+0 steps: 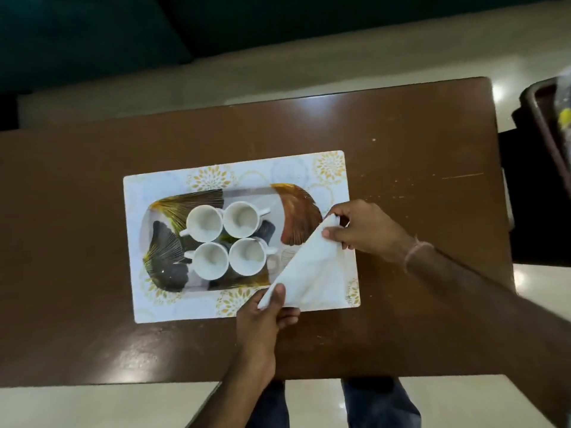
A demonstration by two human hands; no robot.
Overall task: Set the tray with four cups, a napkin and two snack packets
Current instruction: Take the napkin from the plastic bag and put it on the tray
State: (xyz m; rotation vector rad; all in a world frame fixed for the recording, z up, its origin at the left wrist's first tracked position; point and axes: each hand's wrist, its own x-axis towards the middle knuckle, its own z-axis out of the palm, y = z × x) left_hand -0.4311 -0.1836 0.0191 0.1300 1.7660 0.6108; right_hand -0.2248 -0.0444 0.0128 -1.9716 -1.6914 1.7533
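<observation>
1. The napkin (312, 267), white and folded to a triangle, is held stretched between both hands over the right end of the tray (296, 208), its long folded edge running on a diagonal from near-left to far-right.
2. The near corner is pinched by the left hand (265, 316), thumb on top, at the front edge of the patterned placemat (136, 242); the far corner is pinched by the right hand (361, 230) just off the tray's right end.
3. The four cups (227, 239) are seen upright in a two-by-two cluster on the tray's left and middle part, just beside the napkin's folded edge but apart from it.
4. The bare right part of the tray lies directly under and left of the cloth, so only a short lowering is judged to be needed; both hands are about equally near.
5. No snack packets are seen on the tray; something in clear wrapping sits in a dark bin (543, 118) at the far right, well apart, and cannot be told for certain.
</observation>
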